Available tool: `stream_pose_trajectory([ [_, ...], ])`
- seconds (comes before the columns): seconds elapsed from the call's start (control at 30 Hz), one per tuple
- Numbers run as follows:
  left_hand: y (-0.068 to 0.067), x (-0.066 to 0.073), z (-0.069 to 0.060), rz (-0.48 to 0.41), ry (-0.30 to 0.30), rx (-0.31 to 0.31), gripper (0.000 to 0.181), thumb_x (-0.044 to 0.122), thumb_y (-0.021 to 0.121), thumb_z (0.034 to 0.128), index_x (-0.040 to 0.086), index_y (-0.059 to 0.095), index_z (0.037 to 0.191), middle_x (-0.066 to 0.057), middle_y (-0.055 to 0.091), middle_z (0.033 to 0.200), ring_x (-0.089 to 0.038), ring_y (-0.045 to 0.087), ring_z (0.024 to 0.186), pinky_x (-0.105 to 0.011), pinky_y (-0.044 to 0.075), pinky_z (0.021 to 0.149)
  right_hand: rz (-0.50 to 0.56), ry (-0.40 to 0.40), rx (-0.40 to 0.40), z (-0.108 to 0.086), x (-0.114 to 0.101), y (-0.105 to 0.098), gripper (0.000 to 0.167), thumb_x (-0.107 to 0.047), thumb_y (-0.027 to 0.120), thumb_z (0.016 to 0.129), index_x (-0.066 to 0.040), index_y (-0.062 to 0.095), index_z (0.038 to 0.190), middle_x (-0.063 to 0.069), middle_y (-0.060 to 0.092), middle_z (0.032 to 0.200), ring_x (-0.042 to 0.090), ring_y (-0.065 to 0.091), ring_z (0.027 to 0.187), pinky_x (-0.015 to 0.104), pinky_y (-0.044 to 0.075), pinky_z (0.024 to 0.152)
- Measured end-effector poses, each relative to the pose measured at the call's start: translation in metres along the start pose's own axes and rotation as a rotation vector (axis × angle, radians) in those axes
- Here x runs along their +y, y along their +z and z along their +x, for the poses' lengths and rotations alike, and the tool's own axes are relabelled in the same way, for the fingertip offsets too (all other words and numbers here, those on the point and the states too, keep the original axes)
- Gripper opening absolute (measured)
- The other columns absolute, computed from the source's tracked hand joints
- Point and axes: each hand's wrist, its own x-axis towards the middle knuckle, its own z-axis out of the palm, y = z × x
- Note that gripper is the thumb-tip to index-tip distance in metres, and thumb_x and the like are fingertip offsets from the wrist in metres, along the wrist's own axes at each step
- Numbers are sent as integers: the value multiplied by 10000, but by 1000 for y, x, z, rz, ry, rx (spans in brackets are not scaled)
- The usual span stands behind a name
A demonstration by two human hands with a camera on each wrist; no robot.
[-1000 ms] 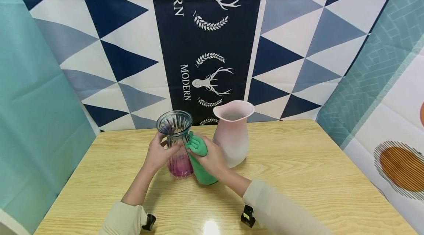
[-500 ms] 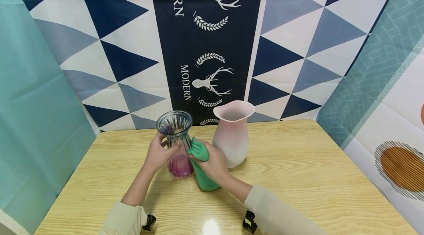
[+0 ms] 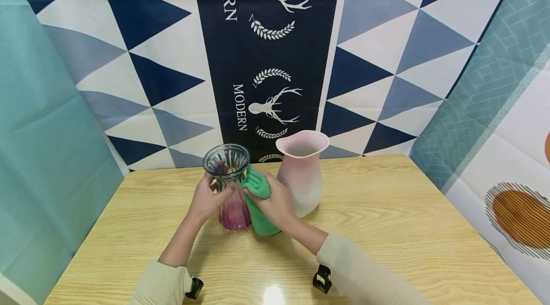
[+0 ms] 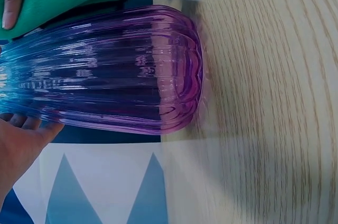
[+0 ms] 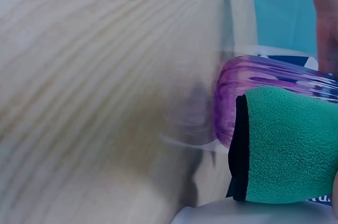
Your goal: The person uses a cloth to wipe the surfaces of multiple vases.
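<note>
1. The left hand's grip (image 3: pixel 207 200) holds the ribbed glass vase (image 3: pixel 233 215) around its narrow middle; it stands upright on the wooden surface (image 3: pixel 378 228), left of centre.
2. The right hand's grip (image 3: pixel 276 204) is closed on a green cloth (image 3: pixel 263 221), which hangs at the vase's right side, hiding part of it.
3. Just right stands a pink-white vase (image 3: pixel 304 183), partly behind the right hand; whether they touch, I cannot tell.
4. Patterned sheeting (image 3: pixel 275 52) hangs at the far edge.

Glass vase (image 3: pixel 234 214) on the tabletop (image 3: pixel 386 228) — cloth (image 3: pixel 263 219) just to its right, other vase (image 3: pixel 304 181) farther right.
</note>
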Motion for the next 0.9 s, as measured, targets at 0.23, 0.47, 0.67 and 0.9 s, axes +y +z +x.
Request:
stream_pose_trajectory([
  [0.23, 0, 2, 0, -10, 13, -4, 636, 75, 657, 792, 41, 391, 1368, -203, 473, 1333, -324, 409, 1279, -514, 376, 1056, -3, -35, 15, 7, -7, -3, 507, -258, 752, 793, -144, 568, 1252, 36, 665, 1169, 175, 631, 1065, 345, 509, 919],
  [0.47, -1, 3, -1, 26, 27, -11, 652, 104, 661, 800, 26, 375, 1381, -221, 477, 1343, -368, 432, 1267, -529, 370, 1057, 4, -15, 3, 6, -6, 0, 526, -241, 762, 783, -146, 558, 1260, 42, 659, 1180, 181, 626, 1073, 363, 510, 919],
  [0.67, -2, 0, 0, 39, 18, -8, 658, 115, 663, 796, 50, 378, 1385, -204, 479, 1350, -362, 437, 1263, -525, 380, 1049, -6, -24, -4, 5, -4, 2, 533, -235, 758, 788, -117, 557, 1267, 46, 653, 1194, 192, 623, 1078, 370, 504, 922],
  [0.9, -1, -1, 0, 47, 26, -12, 647, 115, 657, 802, 57, 381, 1384, -209, 487, 1346, -363, 440, 1262, -545, 365, 1054, 8, 8, -15, 0, 0, 4, 516, -240, 758, 787, -136, 568, 1255, 50, 660, 1178, 191, 626, 1068, 362, 511, 911],
])
